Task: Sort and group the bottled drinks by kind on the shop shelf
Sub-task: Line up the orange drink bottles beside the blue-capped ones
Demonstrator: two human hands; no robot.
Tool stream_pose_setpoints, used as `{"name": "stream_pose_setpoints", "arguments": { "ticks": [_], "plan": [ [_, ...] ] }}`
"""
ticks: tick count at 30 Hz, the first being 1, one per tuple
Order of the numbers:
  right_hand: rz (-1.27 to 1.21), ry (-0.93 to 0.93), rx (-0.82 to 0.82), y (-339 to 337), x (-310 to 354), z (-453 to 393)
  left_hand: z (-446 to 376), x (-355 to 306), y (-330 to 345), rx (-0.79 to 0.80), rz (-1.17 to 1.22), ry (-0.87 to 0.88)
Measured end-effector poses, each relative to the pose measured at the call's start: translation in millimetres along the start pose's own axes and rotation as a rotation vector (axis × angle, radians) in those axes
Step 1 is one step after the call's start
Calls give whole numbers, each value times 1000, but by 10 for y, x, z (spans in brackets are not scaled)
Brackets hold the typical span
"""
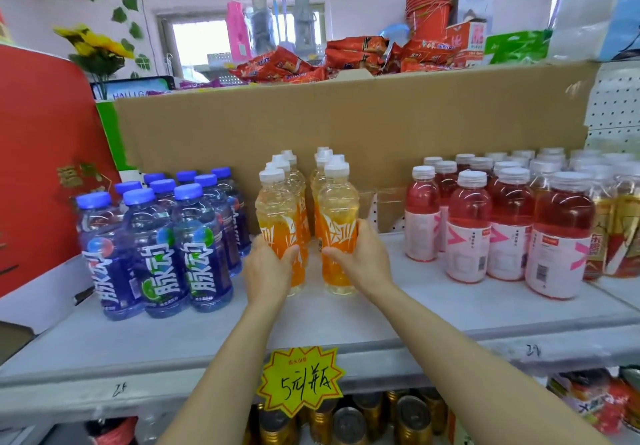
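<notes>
You have the two front orange bottles in your hands: your left hand (268,268) wraps the left front bottle (280,229) at its label, and your right hand (360,257) curls around the right front bottle (337,229) the same way. Both stand upright on the shelf (346,323), heading two short rows of the same drink, with a gap between the rows. Blue bottles (156,236) stand grouped to the left, red bottles (502,222) to the right, both apart from the orange ones. You look to be squaring up the orange group. Next, likely ease the two rows together, keeping each bottle upright and level with its neighbours' fronts.
</notes>
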State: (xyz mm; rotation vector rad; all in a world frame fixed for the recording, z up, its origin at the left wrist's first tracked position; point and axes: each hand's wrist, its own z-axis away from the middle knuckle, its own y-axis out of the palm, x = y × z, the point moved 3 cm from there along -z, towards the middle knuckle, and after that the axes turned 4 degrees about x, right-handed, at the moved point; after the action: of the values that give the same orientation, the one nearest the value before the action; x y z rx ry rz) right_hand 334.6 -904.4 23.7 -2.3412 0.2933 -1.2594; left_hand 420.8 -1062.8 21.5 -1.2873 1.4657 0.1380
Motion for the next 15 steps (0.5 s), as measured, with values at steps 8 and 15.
{"name": "stream_pose_setpoints", "arguments": {
  "ticks": [8,15],
  "plan": [
    [8,31,12,126,-49,-159,-225,58,102,284,320,-31],
    [-26,10,-14,144,-75,-161,-195,-68,298,286,351,-63]
  ]
}}
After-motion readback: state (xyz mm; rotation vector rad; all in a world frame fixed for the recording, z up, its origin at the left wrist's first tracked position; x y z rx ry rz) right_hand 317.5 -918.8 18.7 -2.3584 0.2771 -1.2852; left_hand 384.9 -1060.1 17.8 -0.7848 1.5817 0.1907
